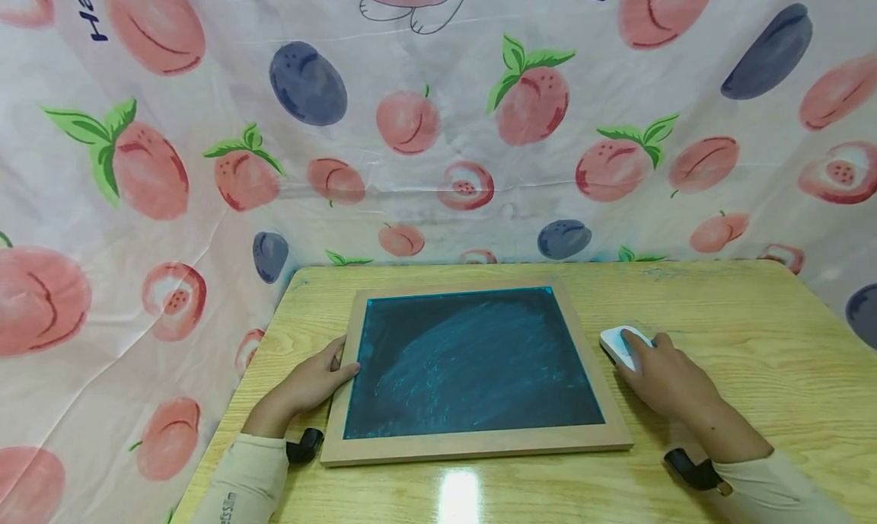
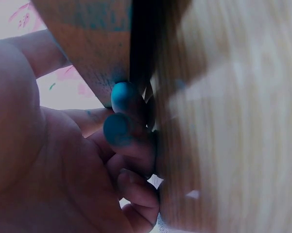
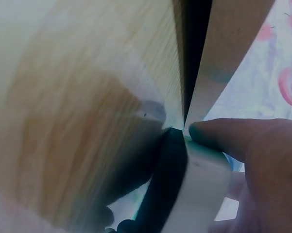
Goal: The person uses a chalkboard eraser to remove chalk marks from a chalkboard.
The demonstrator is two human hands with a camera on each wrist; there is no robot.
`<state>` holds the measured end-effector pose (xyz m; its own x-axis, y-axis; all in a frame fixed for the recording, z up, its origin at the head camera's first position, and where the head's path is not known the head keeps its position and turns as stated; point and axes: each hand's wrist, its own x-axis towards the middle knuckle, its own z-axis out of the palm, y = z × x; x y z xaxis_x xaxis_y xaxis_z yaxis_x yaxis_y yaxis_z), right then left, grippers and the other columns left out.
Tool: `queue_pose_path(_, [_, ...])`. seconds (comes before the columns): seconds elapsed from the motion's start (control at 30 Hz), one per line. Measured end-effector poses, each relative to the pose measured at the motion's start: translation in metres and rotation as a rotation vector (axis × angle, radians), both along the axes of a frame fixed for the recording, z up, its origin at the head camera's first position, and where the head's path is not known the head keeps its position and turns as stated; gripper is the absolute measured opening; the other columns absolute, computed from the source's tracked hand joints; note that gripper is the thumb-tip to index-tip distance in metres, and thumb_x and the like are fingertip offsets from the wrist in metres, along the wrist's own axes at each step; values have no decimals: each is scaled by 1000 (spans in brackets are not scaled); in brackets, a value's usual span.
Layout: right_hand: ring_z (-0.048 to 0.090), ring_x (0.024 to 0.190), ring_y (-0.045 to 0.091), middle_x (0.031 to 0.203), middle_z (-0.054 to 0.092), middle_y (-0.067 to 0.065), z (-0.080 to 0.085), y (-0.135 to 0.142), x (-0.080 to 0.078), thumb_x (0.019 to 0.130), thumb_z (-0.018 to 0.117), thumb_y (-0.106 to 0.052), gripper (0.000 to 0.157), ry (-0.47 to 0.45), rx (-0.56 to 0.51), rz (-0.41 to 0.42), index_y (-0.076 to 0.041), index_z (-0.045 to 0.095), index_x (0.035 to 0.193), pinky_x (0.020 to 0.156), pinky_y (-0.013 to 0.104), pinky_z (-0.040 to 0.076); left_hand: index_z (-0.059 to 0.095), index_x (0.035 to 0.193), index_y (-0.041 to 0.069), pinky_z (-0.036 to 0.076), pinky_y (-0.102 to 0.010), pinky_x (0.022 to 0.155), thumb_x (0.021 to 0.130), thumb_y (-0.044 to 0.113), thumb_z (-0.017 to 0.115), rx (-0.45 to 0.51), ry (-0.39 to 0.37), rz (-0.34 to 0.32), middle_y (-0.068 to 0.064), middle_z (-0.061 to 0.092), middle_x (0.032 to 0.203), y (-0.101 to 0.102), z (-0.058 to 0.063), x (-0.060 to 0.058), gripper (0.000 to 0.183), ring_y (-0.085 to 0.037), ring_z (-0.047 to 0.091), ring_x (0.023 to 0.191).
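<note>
A small chalkboard [image 1: 473, 364] in a pale wooden frame lies on the table, its dark surface smeared with blue-green chalk. My left hand [image 1: 308, 379] grips the frame's left side, thumb on top. In the left wrist view, blue-stained fingertips [image 2: 122, 98] curl at the frame's lower edge, close to the tabletop. To the right of the board, my right hand [image 1: 671, 375] holds a white chalkboard eraser [image 1: 619, 346] between thumb and fingers. The right wrist view shows the eraser's dark underside [image 3: 165, 179] beside the table surface, near the frame.
The wooden table [image 1: 754, 318] extends around the board, with faint blue chalk marks toward its back edge. A fruit-printed curtain [image 1: 425, 75] hangs behind the table and along its left side. A black wrist camera [image 1: 304, 445] sits at the left sleeve, another [image 1: 692, 469] at the right.
</note>
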<state>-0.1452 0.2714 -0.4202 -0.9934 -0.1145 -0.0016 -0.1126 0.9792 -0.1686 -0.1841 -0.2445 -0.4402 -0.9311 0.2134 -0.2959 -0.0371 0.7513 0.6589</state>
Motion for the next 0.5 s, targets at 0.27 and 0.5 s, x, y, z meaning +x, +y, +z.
queue_pose_path(0.27, [54, 79, 41, 103, 48, 33, 0, -2, 1, 85, 61, -36, 62, 14, 50, -22, -4, 41, 135, 47, 46, 42, 8, 150, 19, 33, -51, 102, 89, 57, 46, 9, -8, 3, -16, 26, 150, 1, 2, -2, 81, -33, 35, 133])
queue_pose_path(0.5, [44, 107, 52, 126, 42, 33, 12, -17, 3, 93, 45, -50, 64, 113, 9, 38, -12, 34, 143, 77, 63, 40, 20, 149, 22, 29, -61, 95, 91, 62, 35, -374, 359, 11, -16, 39, 140, 6, 15, 4, 72, -38, 38, 126])
